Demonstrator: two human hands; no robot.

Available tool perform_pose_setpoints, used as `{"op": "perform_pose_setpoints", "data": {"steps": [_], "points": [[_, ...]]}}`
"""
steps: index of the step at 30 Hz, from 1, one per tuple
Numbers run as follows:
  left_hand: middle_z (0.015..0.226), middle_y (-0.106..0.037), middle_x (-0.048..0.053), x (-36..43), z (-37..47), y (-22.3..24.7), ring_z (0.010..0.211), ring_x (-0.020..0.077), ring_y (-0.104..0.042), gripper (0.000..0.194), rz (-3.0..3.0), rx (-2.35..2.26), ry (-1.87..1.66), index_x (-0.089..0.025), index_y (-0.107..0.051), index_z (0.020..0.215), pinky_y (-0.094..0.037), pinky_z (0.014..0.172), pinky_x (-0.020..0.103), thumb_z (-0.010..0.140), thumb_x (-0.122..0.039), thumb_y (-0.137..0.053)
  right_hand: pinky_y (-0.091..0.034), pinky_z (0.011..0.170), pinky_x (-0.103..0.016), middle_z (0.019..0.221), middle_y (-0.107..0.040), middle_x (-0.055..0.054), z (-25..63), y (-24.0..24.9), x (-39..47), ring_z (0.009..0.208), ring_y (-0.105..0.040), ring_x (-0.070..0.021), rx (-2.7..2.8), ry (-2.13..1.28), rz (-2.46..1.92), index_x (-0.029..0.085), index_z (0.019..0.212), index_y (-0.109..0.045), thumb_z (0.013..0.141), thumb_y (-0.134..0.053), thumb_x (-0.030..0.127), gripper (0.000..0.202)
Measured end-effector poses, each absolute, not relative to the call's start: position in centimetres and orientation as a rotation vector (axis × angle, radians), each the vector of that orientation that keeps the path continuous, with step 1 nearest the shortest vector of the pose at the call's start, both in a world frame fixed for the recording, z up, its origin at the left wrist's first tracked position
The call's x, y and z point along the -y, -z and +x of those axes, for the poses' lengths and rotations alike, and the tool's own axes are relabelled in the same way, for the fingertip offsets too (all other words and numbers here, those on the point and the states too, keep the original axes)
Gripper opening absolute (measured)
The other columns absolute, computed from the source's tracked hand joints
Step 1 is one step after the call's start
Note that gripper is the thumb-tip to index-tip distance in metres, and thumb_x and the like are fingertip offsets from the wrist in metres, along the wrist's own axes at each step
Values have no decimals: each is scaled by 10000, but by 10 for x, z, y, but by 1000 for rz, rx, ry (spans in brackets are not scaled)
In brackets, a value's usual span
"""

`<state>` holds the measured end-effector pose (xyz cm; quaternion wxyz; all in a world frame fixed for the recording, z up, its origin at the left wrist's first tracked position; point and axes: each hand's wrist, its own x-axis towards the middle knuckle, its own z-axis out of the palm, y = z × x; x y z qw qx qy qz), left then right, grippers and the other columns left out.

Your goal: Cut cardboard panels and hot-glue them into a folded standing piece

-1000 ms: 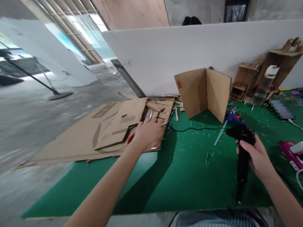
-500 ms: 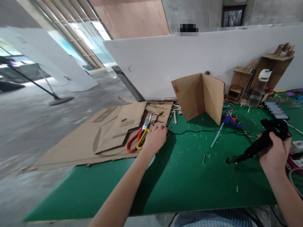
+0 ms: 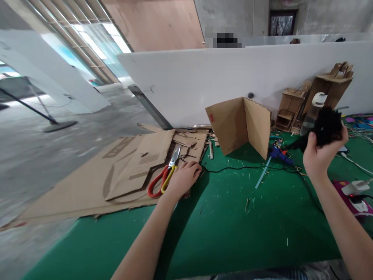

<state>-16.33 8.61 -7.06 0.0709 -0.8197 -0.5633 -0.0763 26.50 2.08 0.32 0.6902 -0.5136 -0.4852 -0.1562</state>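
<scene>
My left hand (image 3: pixel 185 177) lies low at the cardboard's right edge, its fingers together and pressed over a thin black cord (image 3: pixel 227 171). A loose, curled end of cord shows just above the fingers, and the line runs right across the table. Close to the left of this hand are scissors (image 3: pixel 163 179) with one red and one yellow handle, blades pointing away. My right hand (image 3: pixel 325 151) is raised above the table, wrapped round a bundle of black cord (image 3: pixel 326 126). Whether both stretches of cord join is hard to see.
A folded cardboard panel (image 3: pixel 233 124) stands upright on the green table (image 3: pixel 227 233). Right of it lie a blue glue gun (image 3: pixel 281 155) with a glue stick, a bottle (image 3: pixel 319 99), cardboard models (image 3: pixel 332 83) and a pink power strip (image 3: pixel 355 198). Flat cardboard (image 3: pixel 87 186) overhangs the left side.
My right hand has lifted the black bundle up and away, toward the bottle. My left hand stays in place by the scissors, while the view has shifted slightly.
</scene>
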Motion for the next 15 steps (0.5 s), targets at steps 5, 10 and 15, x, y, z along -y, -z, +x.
{"op": "perform_pose_setpoints", "data": {"steps": [5,10,15], "points": [[1062,-625,90,-86,-165,77,998,259,-528,276,-2443,1680,198,-204,-626,903,-441,877,407,925,-313,-373,-335,1084,-493,1342,-448,-154,265,-52,-101,1271,-450,-265,1157,375,-1167,210,1333,-327,846,-532,291,534],[1103,-618,101,-84,-166,79,1020,268,-526,296,-2433,1733,210,-184,-620,977,-434,888,428,940,-307,-353,-407,995,-471,1127,-610,-104,267,-72,-183,1106,-562,-244,1453,199,-1155,178,1135,-524,857,-537,260,290],[1145,-619,88,-85,-168,78,1064,283,-523,325,-2427,1796,238,-202,-648,1032,-427,924,450,938,-359,-380,-445,936,-424,1083,-653,-99,261,-78,-255,1047,-592,-225,1601,155,-1138,157,1105,-573,870,-537,241,253]]}}
